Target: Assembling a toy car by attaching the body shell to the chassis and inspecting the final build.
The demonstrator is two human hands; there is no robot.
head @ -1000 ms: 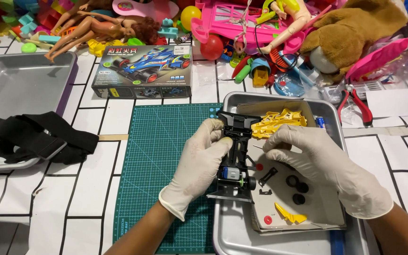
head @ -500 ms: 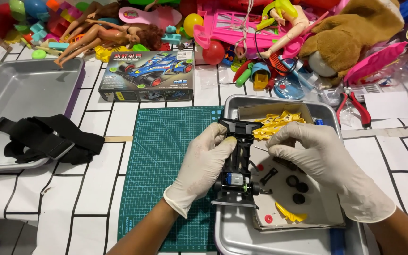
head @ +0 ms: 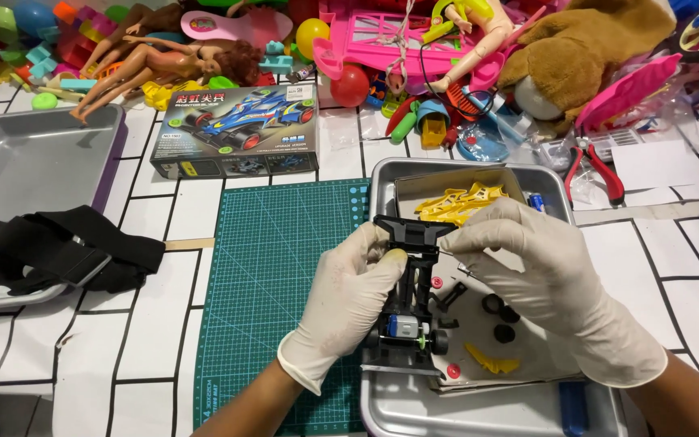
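white tiled table [head: 163, 324], toys heaped beyond the metal tray [head: 414, 409]. over that tray, my left hand [head: 349, 303] and right hand [head: 544, 275] both grip the black toy car chassis [head: 408, 299].

Both gloved hands, left hand [head: 348, 303] and right hand [head: 548, 279], grip black toy car chassis [head: 408, 303] above metal tray [head: 479, 405]; green cutting mat [head: 273, 283] just left of tray.

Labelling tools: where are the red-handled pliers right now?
In the head view, the red-handled pliers lie upper right on the white tiled table, right of the grey metal tray, below the brown plush toy.
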